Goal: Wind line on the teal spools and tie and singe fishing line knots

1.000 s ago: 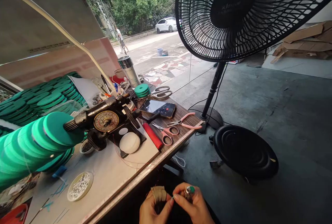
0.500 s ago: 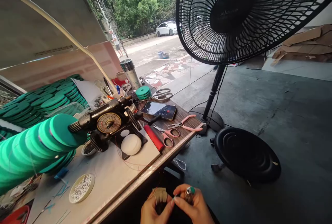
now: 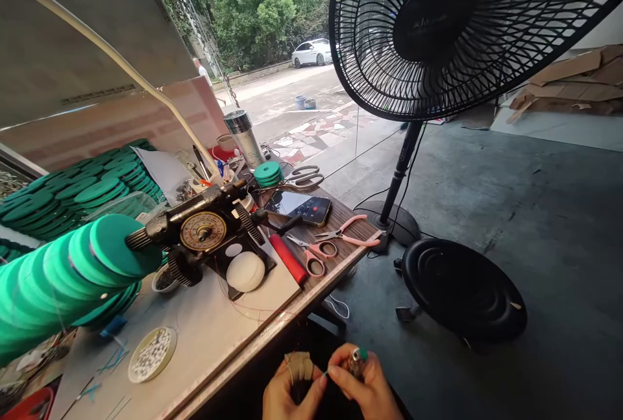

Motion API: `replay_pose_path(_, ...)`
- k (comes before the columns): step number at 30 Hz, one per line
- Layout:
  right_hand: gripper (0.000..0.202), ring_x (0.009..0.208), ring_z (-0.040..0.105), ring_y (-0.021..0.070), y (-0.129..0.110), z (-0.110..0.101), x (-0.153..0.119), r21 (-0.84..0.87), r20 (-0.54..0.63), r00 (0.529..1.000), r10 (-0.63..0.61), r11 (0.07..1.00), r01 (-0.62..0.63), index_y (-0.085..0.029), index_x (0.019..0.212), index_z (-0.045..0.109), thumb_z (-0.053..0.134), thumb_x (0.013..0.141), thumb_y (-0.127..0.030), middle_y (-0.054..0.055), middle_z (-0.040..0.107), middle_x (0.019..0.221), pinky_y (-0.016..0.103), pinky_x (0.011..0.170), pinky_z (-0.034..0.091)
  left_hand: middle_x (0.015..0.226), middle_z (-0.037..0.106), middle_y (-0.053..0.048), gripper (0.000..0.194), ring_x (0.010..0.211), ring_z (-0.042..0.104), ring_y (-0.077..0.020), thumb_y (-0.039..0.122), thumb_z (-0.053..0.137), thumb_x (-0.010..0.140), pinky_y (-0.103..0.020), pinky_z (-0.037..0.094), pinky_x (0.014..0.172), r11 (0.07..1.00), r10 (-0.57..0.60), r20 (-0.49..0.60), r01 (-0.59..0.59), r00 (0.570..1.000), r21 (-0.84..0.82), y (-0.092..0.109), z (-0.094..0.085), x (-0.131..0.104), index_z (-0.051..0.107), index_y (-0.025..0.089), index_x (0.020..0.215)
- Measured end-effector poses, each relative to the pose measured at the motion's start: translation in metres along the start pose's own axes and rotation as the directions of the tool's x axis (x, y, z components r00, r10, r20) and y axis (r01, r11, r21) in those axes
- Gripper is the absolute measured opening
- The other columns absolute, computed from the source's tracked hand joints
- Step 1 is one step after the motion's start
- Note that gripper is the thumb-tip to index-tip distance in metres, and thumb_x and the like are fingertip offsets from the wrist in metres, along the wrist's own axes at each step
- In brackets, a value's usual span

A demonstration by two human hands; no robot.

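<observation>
Below the table edge, my left hand (image 3: 292, 391) is closed in a pinch, with a beige wrap (image 3: 300, 363) around its fingers. My right hand (image 3: 365, 389) is closed too, its thumb and forefinger close to the left fingertips. A tiny green strand-like piece (image 3: 326, 373) shows between the two pinches; its exact kind is too small to tell. Curled in my right fingers is a small metallic object with a green top (image 3: 359, 355), mostly hidden by the hand.
On the table (image 3: 204, 348) stand a geared machine (image 3: 204, 228), a row of green discs (image 3: 73, 271) and a bowl of white beads (image 3: 152, 355). Pink-handled scissors (image 3: 316, 258), pliers (image 3: 348, 232) and a phone (image 3: 304, 207) lie rightward. A fan (image 3: 433, 24) and black stool (image 3: 462, 290) stand beyond.
My hands have moved slightly apart, showing a little more of the green piece between the fingertips. The green-topped object has turned slightly. A passer-by outside has moved left.
</observation>
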State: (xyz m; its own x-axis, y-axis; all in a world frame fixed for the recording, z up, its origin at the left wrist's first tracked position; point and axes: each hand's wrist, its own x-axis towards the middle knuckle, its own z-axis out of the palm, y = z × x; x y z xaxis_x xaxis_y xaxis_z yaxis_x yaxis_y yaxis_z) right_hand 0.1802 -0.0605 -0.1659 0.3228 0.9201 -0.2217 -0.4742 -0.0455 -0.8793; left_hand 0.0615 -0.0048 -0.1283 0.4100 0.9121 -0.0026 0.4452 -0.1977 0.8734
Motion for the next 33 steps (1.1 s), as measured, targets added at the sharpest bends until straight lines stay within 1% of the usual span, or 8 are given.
replay_pose_path(3, 0.034, 0.036, 0.027, 0.0053, 0.000, 0.003, 0.003, 0.318, 0.029, 0.981, 0.193, 0.928, -0.192, -0.016, 0.061, 0.057, 0.074, 0.058, -0.046, -0.011, 0.034, 0.036, 0.020, 0.039, 0.022, 0.056, 0.062, -0.002, 0.032, 0.058, 0.057, -0.0172, 0.048, 0.064, 0.067, -0.026, 0.045, 0.060, 1.000, 0.028, -0.053, -0.028, 0.998, 0.012, 0.000, -0.001, -0.001, 0.064, 0.019, 0.053)
replay_pose_path(6, 0.037, 0.034, 0.027, 0.0045, 0.000, 0.009, 0.002, 0.566, 0.127, 0.898, 0.422, 0.713, -0.414, -0.018, 0.062, 0.056, 0.081, 0.048, -0.041, -0.012, 0.036, 0.035, 0.017, 0.037, 0.024, 0.064, 0.065, -0.004, 0.032, 0.063, 0.061, -0.0191, 0.052, 0.066, 0.064, -0.027, 0.048, 0.061, 0.998, 0.055, -0.118, -0.056, 0.992, -0.009, 0.002, 0.000, -0.002, 0.068, 0.021, 0.062)
replay_pose_path(10, 0.040, 0.034, 0.031, 0.0032, 0.000, 0.016, 0.000, 0.603, 0.366, 0.776, 0.514, 0.503, -0.619, -0.017, 0.044, 0.047, 0.081, 0.047, -0.039, -0.009, 0.037, 0.033, 0.014, 0.036, 0.026, 0.069, 0.066, -0.005, 0.030, 0.064, 0.064, -0.0204, 0.052, 0.065, 0.065, -0.030, 0.052, 0.062, 0.996, 0.075, -0.133, -0.082, 0.988, -0.041, 0.006, 0.003, -0.004, 0.069, 0.022, 0.068)
replay_pose_path(15, 0.042, 0.032, 0.028, 0.0021, 0.000, 0.025, -0.002, 0.575, 0.485, 0.717, 0.500, 0.435, -0.693, -0.018, 0.038, 0.039, 0.073, 0.056, -0.031, -0.010, 0.030, 0.031, 0.013, 0.034, 0.022, 0.066, 0.064, -0.005, 0.030, 0.060, 0.063, -0.0194, 0.050, 0.065, 0.067, -0.029, 0.054, 0.056, 0.997, 0.055, -0.112, -0.060, 0.992, -0.049, 0.013, 0.000, -0.003, 0.068, 0.020, 0.059)
replay_pose_path(20, 0.032, 0.032, 0.027, 0.0034, 0.002, 0.020, -0.003, 0.540, 0.291, 0.809, 0.511, 0.610, -0.580, -0.018, 0.049, 0.050, 0.075, 0.049, -0.037, -0.010, 0.034, 0.033, 0.016, 0.036, 0.020, 0.060, 0.063, -0.003, 0.027, 0.057, 0.060, -0.0172, 0.042, 0.065, 0.069, -0.025, 0.050, 0.054, 0.991, 0.133, -0.064, -0.132, 0.989, 0.016, 0.014, -0.004, 0.000, 0.066, 0.019, 0.054)
replay_pose_path(25, 0.023, 0.041, 0.030, 0.0067, -0.014, 0.003, -0.006, 0.083, 0.040, 0.990, 0.134, 0.987, -0.137, -0.015, 0.066, 0.062, 0.069, 0.061, -0.035, -0.008, 0.037, 0.042, 0.021, 0.044, 0.023, 0.057, 0.061, -0.003, 0.031, 0.057, 0.057, -0.0174, 0.044, 0.063, 0.071, -0.026, 0.046, 0.055, 0.953, 0.256, -0.107, -0.232, 0.961, 0.194, 0.007, -0.001, -0.002, 0.061, 0.021, 0.051)
replay_pose_path(29, 0.009, 0.044, 0.027, 0.0081, -0.026, 0.004, -0.008, -0.228, 0.055, 0.998, 0.004, 0.974, 0.008, -0.016, 0.063, 0.062, 0.064, 0.062, -0.025, -0.008, 0.032, 0.046, 0.023, 0.043, 0.020, 0.059, 0.064, -0.003, 0.025, 0.058, 0.057, -0.0170, 0.036, 0.062, 0.073, -0.026, 0.047, 0.055, 0.880, 0.375, -0.040, -0.342, 0.926, 0.330, 0.005, -0.004, -0.001, 0.060, 0.021, 0.053)
replay_pose_path(33, 0.013, 0.048, 0.034, 0.0101, -0.026, 0.008, -0.007, -0.313, 0.046, 0.999, -0.024, 0.949, 0.037, -0.016, 0.056, 0.057, 0.059, 0.065, -0.024, -0.005, 0.039, 0.049, 0.023, 0.046, 0.024, 0.060, 0.066, -0.003, 0.017, 0.057, 0.059, -0.0166, 0.030, 0.065, 0.072, -0.025, 0.049, 0.055, 0.816, 0.407, 0.092, -0.407, 0.909, 0.411, 0.005, -0.009, 0.001, 0.063, 0.022, 0.057)
